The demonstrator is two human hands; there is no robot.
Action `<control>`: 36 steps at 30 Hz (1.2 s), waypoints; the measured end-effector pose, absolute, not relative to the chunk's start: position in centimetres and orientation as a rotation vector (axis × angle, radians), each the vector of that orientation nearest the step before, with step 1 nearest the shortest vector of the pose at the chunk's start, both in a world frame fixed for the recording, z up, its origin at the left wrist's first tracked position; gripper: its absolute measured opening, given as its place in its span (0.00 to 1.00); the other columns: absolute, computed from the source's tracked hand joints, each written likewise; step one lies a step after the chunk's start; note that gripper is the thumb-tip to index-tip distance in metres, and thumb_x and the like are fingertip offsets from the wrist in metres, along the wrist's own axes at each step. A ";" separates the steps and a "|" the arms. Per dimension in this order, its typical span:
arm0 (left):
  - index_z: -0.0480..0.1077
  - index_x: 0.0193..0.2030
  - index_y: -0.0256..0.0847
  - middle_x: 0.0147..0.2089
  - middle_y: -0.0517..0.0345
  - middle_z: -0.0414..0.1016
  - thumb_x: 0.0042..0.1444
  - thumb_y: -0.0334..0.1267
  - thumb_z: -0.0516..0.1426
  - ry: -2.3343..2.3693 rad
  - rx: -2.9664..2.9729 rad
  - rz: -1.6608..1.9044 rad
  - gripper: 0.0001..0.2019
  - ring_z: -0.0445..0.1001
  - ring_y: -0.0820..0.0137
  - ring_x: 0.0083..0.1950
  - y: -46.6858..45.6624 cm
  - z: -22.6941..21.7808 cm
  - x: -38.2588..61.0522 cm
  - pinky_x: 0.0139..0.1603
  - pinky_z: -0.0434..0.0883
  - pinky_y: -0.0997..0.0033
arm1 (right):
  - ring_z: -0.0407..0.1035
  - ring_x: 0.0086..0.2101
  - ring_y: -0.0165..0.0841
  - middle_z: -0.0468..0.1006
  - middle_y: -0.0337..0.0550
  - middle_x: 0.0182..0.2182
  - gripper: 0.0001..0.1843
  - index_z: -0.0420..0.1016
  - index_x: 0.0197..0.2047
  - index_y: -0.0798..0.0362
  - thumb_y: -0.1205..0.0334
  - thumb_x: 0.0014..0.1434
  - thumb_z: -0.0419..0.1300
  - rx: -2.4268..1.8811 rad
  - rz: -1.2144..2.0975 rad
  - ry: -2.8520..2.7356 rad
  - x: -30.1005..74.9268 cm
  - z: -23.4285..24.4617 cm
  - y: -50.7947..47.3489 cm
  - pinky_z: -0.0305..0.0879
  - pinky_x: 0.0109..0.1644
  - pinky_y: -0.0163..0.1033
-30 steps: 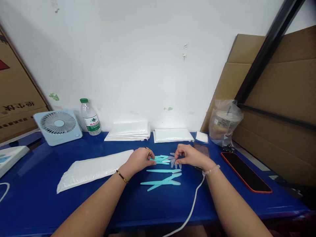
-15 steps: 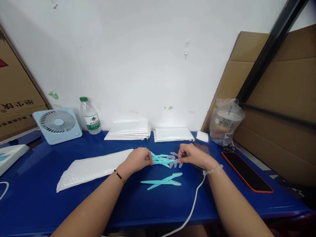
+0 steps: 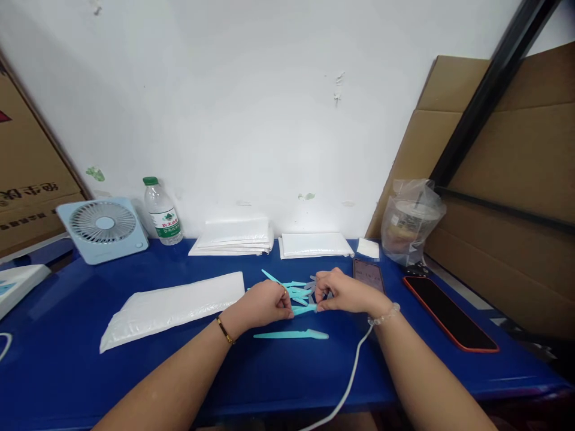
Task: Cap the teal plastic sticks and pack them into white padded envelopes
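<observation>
My left hand (image 3: 273,304) is closed in a pinch on the handle of a turquoise eyebrow razor (image 3: 304,309). At the razor's other end, the thumb and fingertips of my right hand (image 3: 338,291) pinch its blade end; whether a clear cap sits between them I cannot tell. Behind both hands lies a loose pile of turquoise razors (image 3: 296,291), partly hidden by my fingers. Small clear pieces (image 3: 311,285) like blade caps lie at the pile's right side. Nearer to me, a single turquoise razor (image 3: 290,335) rests flat on the blue table (image 3: 251,383).
A white packet (image 3: 175,308) lies left of my hands. Stacked white packets (image 3: 236,238) and another white packet (image 3: 315,245) stand along the wall. A fan (image 3: 104,230), water bottle (image 3: 164,215), bagged cup (image 3: 408,224), phone (image 3: 449,312), second phone (image 3: 368,274) and white cable (image 3: 349,383) surround the work.
Both hands have come nearer to me, off the pile, and now hold a razor between them. Of two crossed razors at the front, one lies there now.
</observation>
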State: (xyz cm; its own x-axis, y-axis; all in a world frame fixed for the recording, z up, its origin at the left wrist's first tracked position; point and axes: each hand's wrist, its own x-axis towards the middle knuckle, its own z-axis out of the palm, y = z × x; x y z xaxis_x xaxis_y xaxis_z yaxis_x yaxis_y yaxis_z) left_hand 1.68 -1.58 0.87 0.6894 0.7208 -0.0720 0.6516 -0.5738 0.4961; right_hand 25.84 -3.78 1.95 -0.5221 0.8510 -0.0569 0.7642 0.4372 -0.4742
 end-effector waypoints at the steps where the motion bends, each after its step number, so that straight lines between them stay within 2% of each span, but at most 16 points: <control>1: 0.76 0.28 0.42 0.26 0.60 0.74 0.47 0.43 0.58 1.083 2.435 0.210 0.08 0.66 0.73 0.26 -1.2 0.9 1.5 0.23 0.55 0.75 | 0.62 0.42 0.40 0.71 0.41 0.34 0.08 0.76 0.30 0.51 0.56 0.51 0.63 -1.456 0.641 -2.473 26.1 2.0 -3.7 0.55 0.45 0.41; 4: 0.75 0.27 0.42 0.28 0.58 0.75 0.47 0.41 0.57 1.182 2.448 0.261 0.07 0.68 0.72 0.28 -0.2 1.2 0.5 0.26 0.56 0.75 | 0.62 0.36 0.36 0.71 0.41 0.32 0.07 0.76 0.29 0.51 0.57 0.53 0.61 -1.532 0.525 -2.376 26.8 2.1 -3.5 0.56 0.41 0.39; 8: 0.76 0.31 0.43 0.33 0.59 0.75 0.44 0.49 0.60 1.177 2.417 0.314 0.13 0.69 0.71 0.31 -0.6 2.1 0.1 0.27 0.58 0.75 | 0.63 0.34 0.33 0.71 0.41 0.32 0.08 0.76 0.30 0.51 0.56 0.53 0.61 -1.479 0.506 -2.325 27.0 2.1 -3.3 0.57 0.38 0.37; 11: 0.76 0.31 0.45 0.31 0.61 0.74 0.40 0.53 0.62 1.005 2.432 0.151 0.16 0.68 0.73 0.29 -1.9 2.3 0.8 0.24 0.57 0.76 | 0.64 0.32 0.32 0.71 0.40 0.31 0.07 0.77 0.29 0.52 0.58 0.53 0.61 -1.415 0.516 -2.350 26.7 2.2 -3.4 0.58 0.38 0.36; 14: 0.75 0.28 0.44 0.27 0.62 0.73 0.45 0.49 0.60 0.980 2.433 0.051 0.12 0.67 0.73 0.27 -2.7 1.9 1.4 0.23 0.55 0.75 | 0.66 0.30 0.30 0.72 0.41 0.31 0.10 0.78 0.30 0.53 0.56 0.54 0.61 -1.307 0.718 -2.363 26.3 2.6 -3.7 0.60 0.35 0.35; 19: 0.74 0.29 0.43 0.27 0.60 0.73 0.48 0.48 0.57 1.121 2.437 0.188 0.11 0.66 0.72 0.27 -2.2 1.5 1.4 0.24 0.54 0.74 | 0.69 0.29 0.32 0.76 0.40 0.28 0.14 0.77 0.37 0.53 0.53 0.49 0.64 -1.178 1.065 -2.298 25.6 2.8 -4.3 0.64 0.32 0.35; 25: 0.71 0.28 0.41 0.32 0.59 0.73 0.51 0.48 0.54 1.073 2.338 0.365 0.13 0.69 0.71 0.31 -1.4 2.1 0.5 0.29 0.59 0.73 | 0.65 0.24 0.28 0.73 0.39 0.23 0.10 0.73 0.31 0.55 0.55 0.52 0.61 -1.194 1.067 -2.034 25.5 2.4 -4.0 0.63 0.28 0.33; 28: 0.69 0.30 0.40 0.36 0.57 0.73 0.53 0.49 0.53 1.091 2.266 0.498 0.14 0.69 0.71 0.32 -0.9 2.3 -0.2 0.30 0.61 0.73 | 0.67 0.27 0.29 0.74 0.41 0.26 0.11 0.74 0.33 0.55 0.56 0.53 0.61 -1.162 0.982 -1.869 26.1 2.7 -3.8 0.65 0.32 0.35; 32: 0.63 0.36 0.41 0.34 0.58 0.73 0.57 0.50 0.49 1.069 2.051 0.535 0.14 0.71 0.72 0.31 0.0 2.3 -0.9 0.27 0.61 0.75 | 0.70 0.35 0.33 0.77 0.45 0.33 0.14 0.76 0.37 0.55 0.55 0.50 0.64 -1.121 0.968 -1.649 26.7 3.0 -3.7 0.68 0.40 0.40; 36: 0.60 0.37 0.40 0.35 0.57 0.72 0.57 0.48 0.50 0.970 1.883 0.587 0.13 0.71 0.74 0.30 0.7 2.0 -0.8 0.29 0.64 0.75 | 0.71 0.31 0.32 0.77 0.44 0.30 0.16 0.77 0.38 0.55 0.53 0.49 0.65 -1.123 1.024 -1.589 26.5 2.7 -3.4 0.68 0.38 0.40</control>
